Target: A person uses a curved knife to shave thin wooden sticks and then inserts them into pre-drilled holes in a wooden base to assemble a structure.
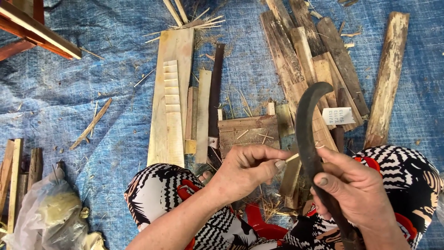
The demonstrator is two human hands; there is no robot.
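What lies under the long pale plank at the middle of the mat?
The long pale plank rests on the blue woven tarp; a row of short cut slats lies on top. Its near end disappears behind the person's patterned knee, so whatever is beneath stays hidden.

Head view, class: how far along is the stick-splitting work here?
Done: a row of short cut slats lies on a pale plank, with thin splinters beyond. In hand: the left hand pinches a thin sliver against the curved dark blade held by the right hand. Left: a pile of rough wood pieces looks uncut.
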